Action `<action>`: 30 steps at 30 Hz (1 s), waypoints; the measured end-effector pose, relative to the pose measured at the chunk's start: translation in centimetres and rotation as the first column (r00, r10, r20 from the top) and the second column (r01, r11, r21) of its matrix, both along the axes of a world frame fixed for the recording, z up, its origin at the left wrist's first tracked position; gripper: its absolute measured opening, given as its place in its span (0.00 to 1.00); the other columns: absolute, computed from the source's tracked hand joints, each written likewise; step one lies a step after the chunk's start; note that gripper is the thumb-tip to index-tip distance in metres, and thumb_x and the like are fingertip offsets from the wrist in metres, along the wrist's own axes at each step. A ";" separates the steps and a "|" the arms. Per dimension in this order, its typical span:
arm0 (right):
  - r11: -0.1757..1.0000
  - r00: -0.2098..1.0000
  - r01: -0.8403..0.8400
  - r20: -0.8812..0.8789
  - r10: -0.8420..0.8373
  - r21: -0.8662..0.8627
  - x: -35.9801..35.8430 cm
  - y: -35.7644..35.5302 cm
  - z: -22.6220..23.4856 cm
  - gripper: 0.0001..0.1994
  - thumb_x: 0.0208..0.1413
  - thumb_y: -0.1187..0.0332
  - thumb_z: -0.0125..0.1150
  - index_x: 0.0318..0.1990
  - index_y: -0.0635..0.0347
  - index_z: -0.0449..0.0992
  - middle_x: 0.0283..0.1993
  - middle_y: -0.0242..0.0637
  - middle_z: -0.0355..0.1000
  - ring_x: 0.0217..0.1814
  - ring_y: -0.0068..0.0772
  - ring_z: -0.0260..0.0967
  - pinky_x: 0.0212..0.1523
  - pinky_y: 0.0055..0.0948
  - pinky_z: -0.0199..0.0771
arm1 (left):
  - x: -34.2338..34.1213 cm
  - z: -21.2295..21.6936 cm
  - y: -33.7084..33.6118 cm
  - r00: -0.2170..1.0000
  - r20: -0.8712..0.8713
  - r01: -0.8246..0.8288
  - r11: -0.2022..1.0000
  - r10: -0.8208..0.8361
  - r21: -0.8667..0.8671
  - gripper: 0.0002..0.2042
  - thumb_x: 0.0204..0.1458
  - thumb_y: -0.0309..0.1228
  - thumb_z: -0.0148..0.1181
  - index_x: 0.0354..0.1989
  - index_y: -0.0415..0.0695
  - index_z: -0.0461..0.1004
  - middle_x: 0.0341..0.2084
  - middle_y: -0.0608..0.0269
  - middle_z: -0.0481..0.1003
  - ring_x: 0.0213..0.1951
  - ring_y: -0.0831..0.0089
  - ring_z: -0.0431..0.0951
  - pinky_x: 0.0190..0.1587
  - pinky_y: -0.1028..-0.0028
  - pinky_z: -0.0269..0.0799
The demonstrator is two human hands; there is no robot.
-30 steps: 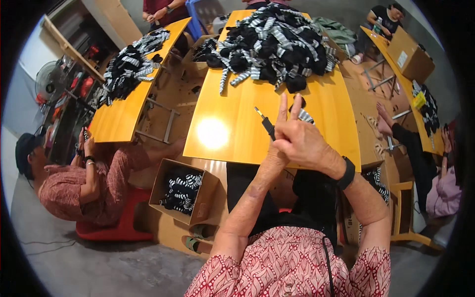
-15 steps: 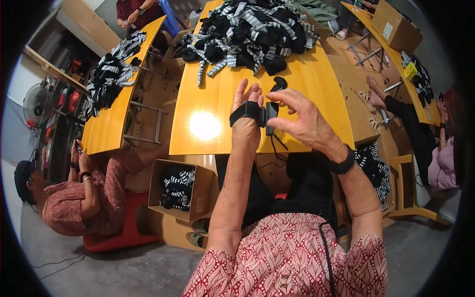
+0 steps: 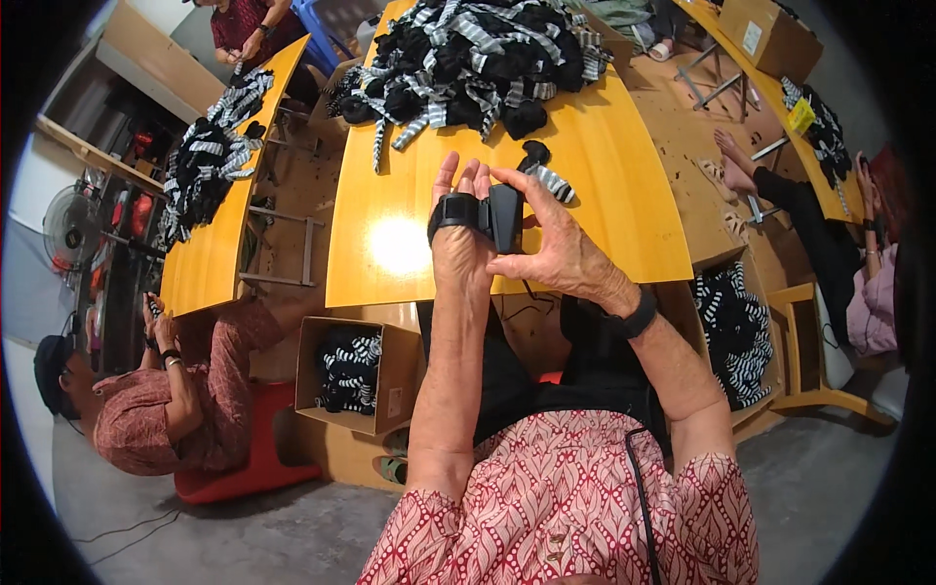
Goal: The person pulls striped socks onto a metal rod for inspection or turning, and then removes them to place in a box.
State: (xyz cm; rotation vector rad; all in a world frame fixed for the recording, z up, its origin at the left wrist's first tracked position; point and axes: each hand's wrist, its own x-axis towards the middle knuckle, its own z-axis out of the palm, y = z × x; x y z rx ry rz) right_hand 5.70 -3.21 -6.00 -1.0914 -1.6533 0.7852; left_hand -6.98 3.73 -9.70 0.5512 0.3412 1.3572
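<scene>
- The black device (image 3: 505,216) is above the near part of the yellow surface (image 3: 624,175), fixed to a dark strap (image 3: 456,210).
- The left hand (image 3: 461,242) is above that same near part, palm turned up, fingers stretched out and close together; the strap goes around its palm, and the fingers grip nothing that can be seen.
- The right hand (image 3: 564,249), also above the yellow surface, is curved like a C, thumb and a finger at opposite ends of the black device, holding it. A dark wristband (image 3: 636,314) circles its wrist, just on the near side of the surface's edge.
- A striped piece (image 3: 553,183) with a black end lies on the yellow surface, just beyond the right hand.
- A large knit pile (image 3: 478,68), black and grey-striped, covers the yellow surface's far part.
- A cardboard box (image 3: 395,385) holding striped knits stands below the yellow surface's near left corner; another carton (image 3: 718,263) of striped knits is by its near right corner.
- Left of the yellow surface, a seated person (image 3: 156,409) is on a red chair (image 3: 253,448).
- Right of it, well apart, a yellow packet (image 3: 801,116) lies beside dark knits.
</scene>
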 end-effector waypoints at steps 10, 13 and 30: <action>0.986 0.976 0.020 0.209 -0.055 0.166 1.1 2.0 0.5 0.18 0.39 0.66 0.63 0.39 0.63 0.70 0.44 0.43 0.67 0.51 0.46 0.64 0.54 0.40 0.64 | 1.6 0.3 -1.6 0.978 -0.204 -0.038 0.999 0.040 0.015 0.24 0.61 0.31 0.54 0.64 0.45 0.56 0.49 0.60 0.63 0.49 0.74 0.69 0.52 0.75 0.69; 0.969 0.959 0.039 0.265 -0.105 0.242 0.5 2.2 0.3 0.16 0.39 0.67 0.61 0.37 0.63 0.69 0.41 0.43 0.67 0.47 0.46 0.64 0.50 0.40 0.64 | 1.1 -0.2 -1.2 0.978 -0.202 -0.047 0.999 0.048 0.009 0.25 0.60 0.32 0.55 0.64 0.45 0.55 0.51 0.59 0.63 0.49 0.72 0.70 0.51 0.73 0.70; 0.937 0.902 0.074 0.378 -0.210 0.342 -1.1 2.2 -1.6 0.16 0.36 0.69 0.61 0.36 0.63 0.71 0.41 0.43 0.69 0.51 0.47 0.65 0.51 0.44 0.63 | 1.2 -1.3 1.2 0.815 -0.491 -0.312 0.947 0.308 0.076 0.41 0.54 0.36 0.64 0.70 0.49 0.42 0.66 0.45 0.47 0.67 0.49 0.52 0.63 0.58 0.57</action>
